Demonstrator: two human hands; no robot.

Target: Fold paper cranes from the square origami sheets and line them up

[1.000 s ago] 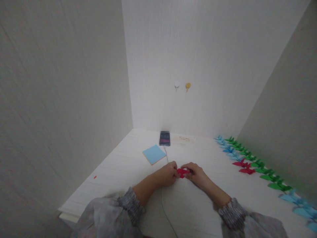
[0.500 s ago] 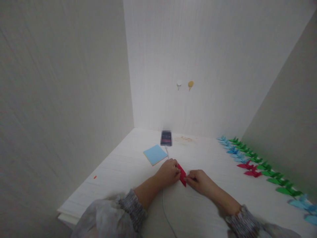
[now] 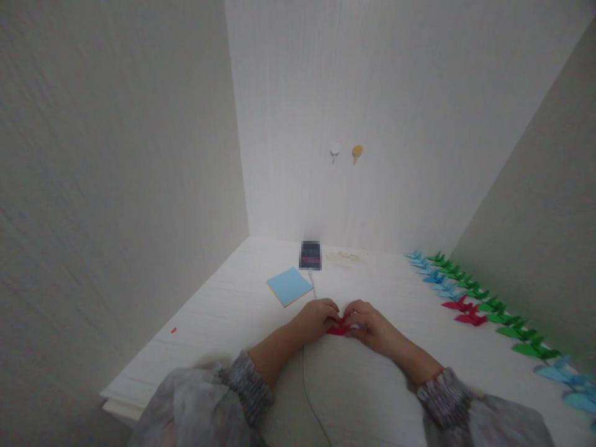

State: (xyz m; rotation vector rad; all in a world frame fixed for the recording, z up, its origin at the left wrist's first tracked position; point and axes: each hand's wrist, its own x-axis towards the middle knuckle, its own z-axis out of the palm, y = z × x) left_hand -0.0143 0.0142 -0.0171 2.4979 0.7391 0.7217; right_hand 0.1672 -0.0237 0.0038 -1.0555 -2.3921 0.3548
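A small piece of red folded paper point(image 3: 339, 327) lies on the white table point(image 3: 223, 323) between my two hands. My left hand point(image 3: 317, 318) pinches its left side with fingers curled. From the other side my right hand point(image 3: 367, 321) pinches it the same way, fingers closed on it. The two hands touch over the paper and hide most of it.
A blue pad of square paper point(image 3: 289, 285) lies just beyond my left hand. A small dark device point(image 3: 310, 255) stands behind it with a white cable point(image 3: 307, 379) running toward me. Rows of folded paper figures, blue point(image 3: 435, 277), red point(image 3: 465, 311) and green point(image 3: 505, 318), line the table's right side.
The red paper stood tilted up between my fingers half a second ago; now it lies low on the table with both hands closed together over it.
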